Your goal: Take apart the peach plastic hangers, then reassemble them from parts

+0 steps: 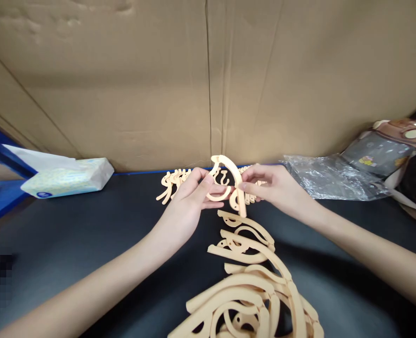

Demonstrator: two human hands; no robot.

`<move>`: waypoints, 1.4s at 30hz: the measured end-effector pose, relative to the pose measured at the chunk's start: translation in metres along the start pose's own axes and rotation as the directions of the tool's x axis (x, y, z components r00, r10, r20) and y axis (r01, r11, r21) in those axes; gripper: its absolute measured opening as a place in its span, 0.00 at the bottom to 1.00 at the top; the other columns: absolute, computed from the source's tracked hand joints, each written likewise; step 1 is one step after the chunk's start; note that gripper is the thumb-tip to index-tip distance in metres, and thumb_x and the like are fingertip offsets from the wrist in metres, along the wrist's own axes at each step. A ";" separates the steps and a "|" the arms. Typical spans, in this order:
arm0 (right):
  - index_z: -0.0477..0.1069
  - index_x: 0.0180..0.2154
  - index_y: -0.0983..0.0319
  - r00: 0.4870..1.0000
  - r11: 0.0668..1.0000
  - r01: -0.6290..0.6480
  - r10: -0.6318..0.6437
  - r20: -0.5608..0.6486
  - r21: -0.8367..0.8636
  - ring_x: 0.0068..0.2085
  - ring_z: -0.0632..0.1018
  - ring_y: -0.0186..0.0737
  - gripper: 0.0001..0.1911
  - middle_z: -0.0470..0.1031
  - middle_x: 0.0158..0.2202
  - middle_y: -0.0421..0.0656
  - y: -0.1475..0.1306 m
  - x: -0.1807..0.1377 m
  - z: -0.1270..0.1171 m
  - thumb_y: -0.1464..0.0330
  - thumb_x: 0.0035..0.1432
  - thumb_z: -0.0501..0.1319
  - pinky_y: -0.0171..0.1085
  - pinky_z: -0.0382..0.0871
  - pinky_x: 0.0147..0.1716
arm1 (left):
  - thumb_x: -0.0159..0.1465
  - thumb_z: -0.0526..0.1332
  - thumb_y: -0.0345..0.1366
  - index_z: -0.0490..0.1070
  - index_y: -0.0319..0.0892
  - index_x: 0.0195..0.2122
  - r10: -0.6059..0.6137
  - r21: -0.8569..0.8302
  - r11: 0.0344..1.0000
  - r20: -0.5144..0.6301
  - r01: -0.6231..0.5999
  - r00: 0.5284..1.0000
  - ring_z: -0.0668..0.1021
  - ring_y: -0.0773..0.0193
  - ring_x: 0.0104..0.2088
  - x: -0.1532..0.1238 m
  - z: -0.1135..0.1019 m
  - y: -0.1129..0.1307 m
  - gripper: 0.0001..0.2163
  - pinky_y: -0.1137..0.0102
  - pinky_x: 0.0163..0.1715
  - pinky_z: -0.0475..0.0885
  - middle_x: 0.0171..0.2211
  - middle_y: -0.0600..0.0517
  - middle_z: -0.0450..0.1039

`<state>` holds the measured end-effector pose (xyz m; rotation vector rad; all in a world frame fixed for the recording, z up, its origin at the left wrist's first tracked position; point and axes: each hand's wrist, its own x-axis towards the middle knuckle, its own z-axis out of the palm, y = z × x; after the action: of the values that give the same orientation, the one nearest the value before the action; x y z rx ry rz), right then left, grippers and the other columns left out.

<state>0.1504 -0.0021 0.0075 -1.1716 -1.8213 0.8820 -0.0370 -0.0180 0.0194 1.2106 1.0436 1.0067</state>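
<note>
Curved beige piece [234, 172] between both hands [192, 195] [276, 185]

We reach both bare arms out in front, our left arm [123, 265] and our right arm [366, 244] slanting in toward each other. Our left hand [192, 192] pinches with its thumb, some fingers poking out toward our right hand [274, 187], which pinches with its thumb and bent fingers.

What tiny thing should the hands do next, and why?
Perhaps the right hand should gently tilt the cream curved parts. They're raised above the black table between it and the left hand, whose fingers partly cover them, so I can't tell whether they're joined.
</note>
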 end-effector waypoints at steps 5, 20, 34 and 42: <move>0.65 0.34 0.61 0.998 0.994 -0.008 0.014 -0.059 0.110 0.30 0.75 0.34 0.10 0.74 0.29 0.39 -0.002 0.006 -0.015 0.64 0.53 0.64 0.34 0.68 0.29 | 0.68 0.52 0.40 0.63 0.41 0.30 0.066 0.108 0.992 0.049 -0.071 0.997 0.77 0.60 0.46 0.001 -0.006 0.004 0.11 0.66 0.46 0.71 0.36 0.51 0.74; 0.71 0.39 0.62 0.901 0.083 0.314 -0.339 0.270 -0.946 0.27 0.73 0.36 0.13 0.73 0.30 0.42 0.007 -0.001 -0.019 0.72 0.67 0.48 0.37 0.48 0.22 | 0.68 0.49 0.45 0.54 0.42 0.22 0.093 0.450 0.875 0.206 -0.179 0.974 0.57 0.69 0.21 0.010 -0.009 -0.011 0.19 0.73 0.24 0.55 0.20 0.58 0.51; 0.67 0.33 0.61 0.964 0.963 -0.266 0.266 -0.002 -0.047 0.17 0.53 0.27 0.15 0.54 0.19 0.33 0.031 0.026 -0.046 0.58 0.64 0.51 0.31 0.43 0.15 | 0.68 0.50 0.39 0.61 0.45 0.29 0.250 0.825 0.497 0.161 -0.269 0.955 0.66 0.62 0.21 0.040 -0.002 -0.024 0.10 0.70 0.26 0.51 0.19 0.57 0.59; 0.66 0.38 0.60 0.973 0.960 -0.217 0.227 -0.041 0.179 0.17 0.54 0.28 0.12 0.55 0.20 0.33 0.017 0.023 -0.046 0.59 0.65 0.51 0.31 0.46 0.15 | 0.61 0.58 0.38 0.60 0.44 0.17 0.179 0.833 0.516 0.125 -0.201 0.976 0.68 0.60 0.22 0.087 -0.017 -0.032 0.16 0.69 0.26 0.52 0.15 0.55 0.60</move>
<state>0.1914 0.0315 0.0192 -1.2924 -1.5498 1.0976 -0.0320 0.0677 -0.0205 2.1778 1.4755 0.6065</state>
